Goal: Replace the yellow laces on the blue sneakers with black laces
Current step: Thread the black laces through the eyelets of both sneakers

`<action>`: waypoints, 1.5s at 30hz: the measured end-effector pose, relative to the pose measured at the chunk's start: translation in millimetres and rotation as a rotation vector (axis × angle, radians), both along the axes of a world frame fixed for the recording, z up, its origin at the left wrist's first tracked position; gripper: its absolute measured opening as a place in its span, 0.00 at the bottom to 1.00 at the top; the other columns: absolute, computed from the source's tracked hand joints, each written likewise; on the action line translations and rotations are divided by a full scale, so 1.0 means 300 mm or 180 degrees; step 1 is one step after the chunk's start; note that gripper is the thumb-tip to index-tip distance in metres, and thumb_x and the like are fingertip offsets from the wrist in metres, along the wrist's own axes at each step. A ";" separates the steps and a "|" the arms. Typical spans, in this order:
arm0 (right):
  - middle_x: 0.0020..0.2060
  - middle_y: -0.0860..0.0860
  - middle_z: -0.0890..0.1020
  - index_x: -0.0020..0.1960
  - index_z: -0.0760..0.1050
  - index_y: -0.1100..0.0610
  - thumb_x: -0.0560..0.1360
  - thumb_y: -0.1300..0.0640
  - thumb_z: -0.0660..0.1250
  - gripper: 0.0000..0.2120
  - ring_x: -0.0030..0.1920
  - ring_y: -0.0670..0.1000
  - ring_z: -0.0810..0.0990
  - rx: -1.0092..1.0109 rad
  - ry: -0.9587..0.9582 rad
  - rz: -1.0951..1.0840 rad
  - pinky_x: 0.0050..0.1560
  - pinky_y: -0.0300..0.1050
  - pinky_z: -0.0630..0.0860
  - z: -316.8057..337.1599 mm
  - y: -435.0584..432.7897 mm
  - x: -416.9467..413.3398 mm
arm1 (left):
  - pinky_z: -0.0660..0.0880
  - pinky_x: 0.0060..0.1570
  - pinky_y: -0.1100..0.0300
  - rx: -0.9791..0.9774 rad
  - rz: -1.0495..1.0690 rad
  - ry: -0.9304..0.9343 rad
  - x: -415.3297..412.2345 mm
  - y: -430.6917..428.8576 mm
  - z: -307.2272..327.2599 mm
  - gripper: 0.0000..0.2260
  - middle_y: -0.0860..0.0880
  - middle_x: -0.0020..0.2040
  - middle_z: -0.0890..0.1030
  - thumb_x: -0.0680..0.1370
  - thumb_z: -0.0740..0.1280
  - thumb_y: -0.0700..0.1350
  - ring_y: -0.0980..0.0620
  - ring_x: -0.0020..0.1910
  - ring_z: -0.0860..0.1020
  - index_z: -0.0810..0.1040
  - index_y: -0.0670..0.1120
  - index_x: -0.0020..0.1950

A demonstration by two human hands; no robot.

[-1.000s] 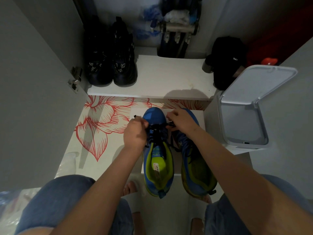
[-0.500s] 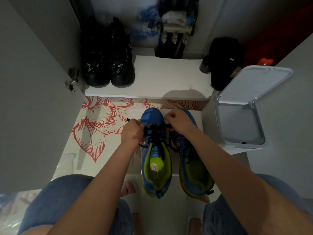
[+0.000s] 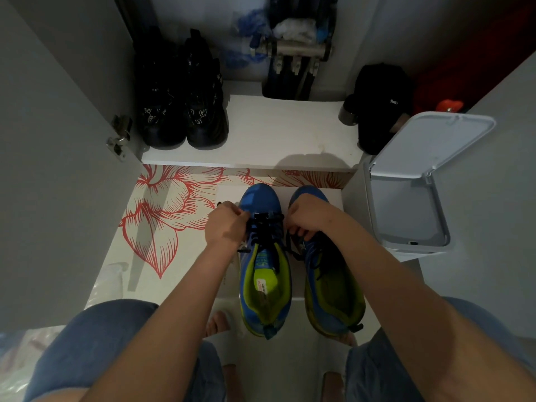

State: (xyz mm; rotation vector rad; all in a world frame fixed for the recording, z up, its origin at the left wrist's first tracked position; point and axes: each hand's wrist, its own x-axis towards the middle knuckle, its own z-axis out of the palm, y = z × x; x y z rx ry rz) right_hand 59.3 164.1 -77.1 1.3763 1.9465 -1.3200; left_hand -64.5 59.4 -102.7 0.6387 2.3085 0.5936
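- The left hand (image 3: 227, 227) and right hand (image 3: 309, 219) each pinch an end of the thin black lace (image 3: 265, 223), drawn slightly wider apart than before.
- Between the grips, the crossings on the blue lime-lined sneaker (image 3: 265, 256) look tighter, and the upper eyelets seemingly remain unlaced.

A: What is crowding the sides?
B: The open bin (image 3: 403, 210) is standing just right of the blue sneakers (image 3: 261, 198); the cabinet door (image 3: 58, 169) is walling the left.
A: Free room?
B: The flowered panel (image 3: 162, 213) is lying bare leftward; the shelf (image 3: 275, 132) is showing room between boots (image 3: 185, 117) and cap (image 3: 380, 111).
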 end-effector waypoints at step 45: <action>0.52 0.55 0.67 0.49 0.69 0.59 0.77 0.64 0.61 0.02 0.53 0.53 0.67 0.1591 0.0904 0.1309 0.53 0.46 0.68 -0.051 -0.050 -0.011 | 0.76 0.43 0.59 0.0353 0.0712 -0.1308 -0.012 -0.037 0.049 0.15 0.41 0.43 0.79 0.80 0.61 0.40 0.45 0.42 0.79 0.73 0.31 0.62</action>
